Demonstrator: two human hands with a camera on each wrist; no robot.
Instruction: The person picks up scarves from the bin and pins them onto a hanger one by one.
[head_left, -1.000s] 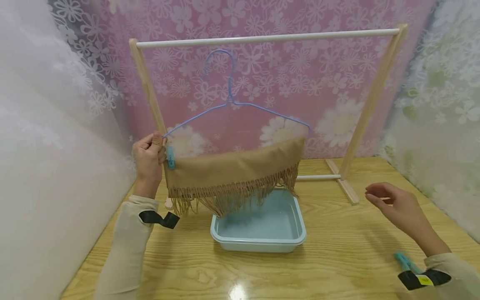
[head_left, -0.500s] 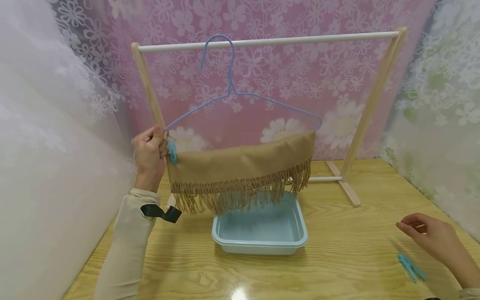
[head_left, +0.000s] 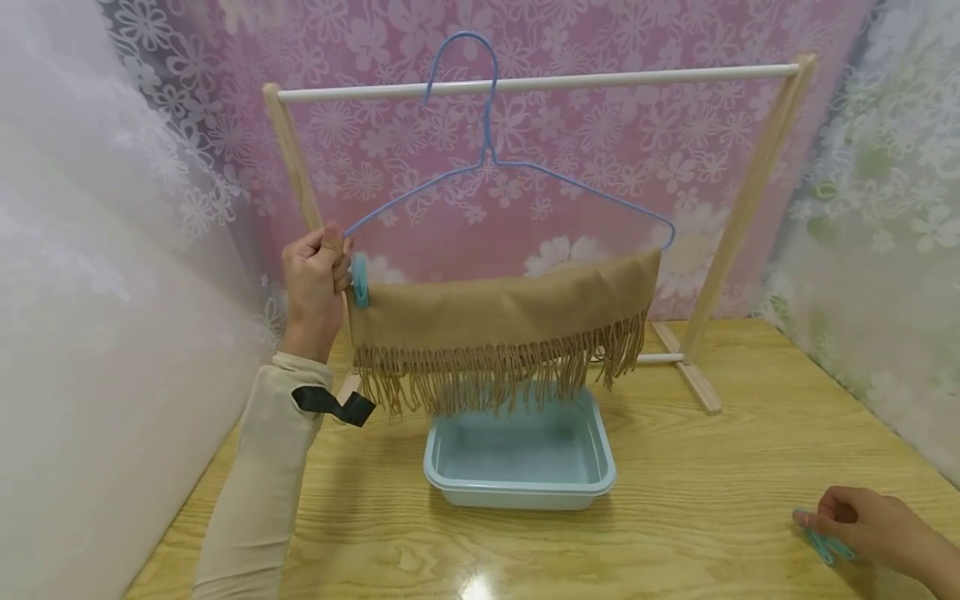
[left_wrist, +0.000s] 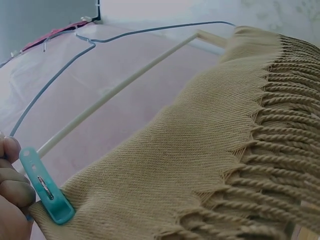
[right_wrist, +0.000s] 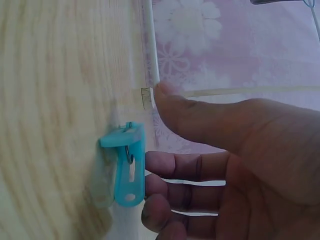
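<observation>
Teal clothespin (right_wrist: pixel 124 184) by the desk's (head_left: pixel 675 467) right edge: probably light, springy; pinch its holed end (right_wrist: pixel 138 194). Right hand (head_left: pixel 873 525) ungripping, left hand (head_left: pixel 315 279) gripping hanger (head_left: pixel 487 143).

Right hand (head_left: pixel 873 527) partly hides clothespin (head_left: pixel 817 546); left hand (left_wrist: pixel 14 190) cropped in left-wrist view; scarf fringe (head_left: pixel 487 371) partly hides basin (head_left: pixel 521 485).

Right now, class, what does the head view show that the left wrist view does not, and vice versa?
Head view only: the right hand and, by its fingers, a loose turquoise clothespin. Left wrist view only, clearly: the metal spring of the clipped clothespin. Both: the left hand holding the blue wire hanger, the fringed scarf, the clipped clothespin and the drying rack.
</observation>
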